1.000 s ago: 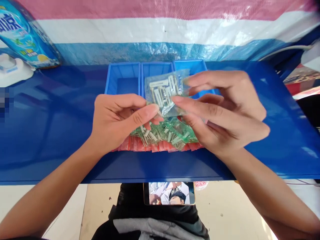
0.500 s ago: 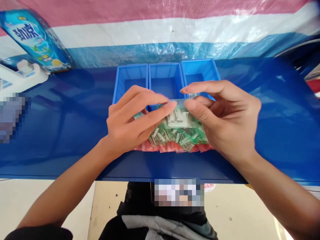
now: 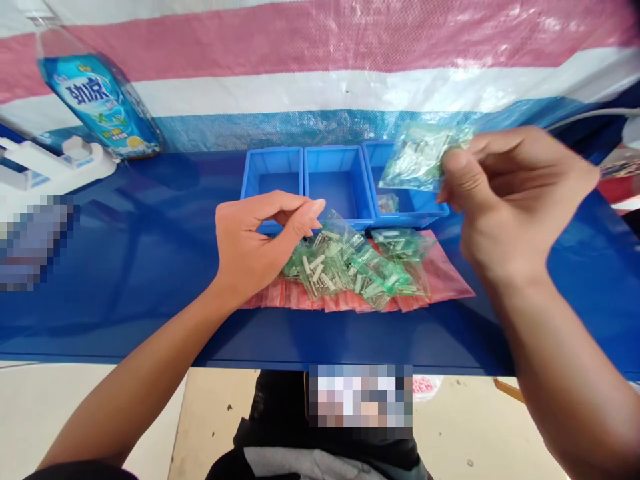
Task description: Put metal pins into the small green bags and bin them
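Observation:
My right hand (image 3: 510, 193) pinches a clear greenish plastic bag (image 3: 420, 157) with small pieces inside, raised over the right blue bin (image 3: 435, 215). A small clear packet (image 3: 388, 203) lies in that bin. My left hand (image 3: 265, 240) has its thumb and fingertips pressed together above the left of the pile; whether anything small is between them cannot be made out. Below it are several clear green bags of small parts (image 3: 325, 263), lying on a row of overlapping red bags (image 3: 447, 267).
Beside the right bin stand a middle blue bin (image 3: 335, 190) and a left blue bin (image 3: 275, 175). A blue detergent bottle (image 3: 107, 110) and a white device (image 3: 75, 167) are at the back left. A striped sheet (image 3: 300, 40) hangs behind the blue table (image 3: 125, 267).
My right hand has moved right and up with a bag, away from my left hand. My left hand's fingers have drawn together. The view has shifted slightly, and more of the pile shows.

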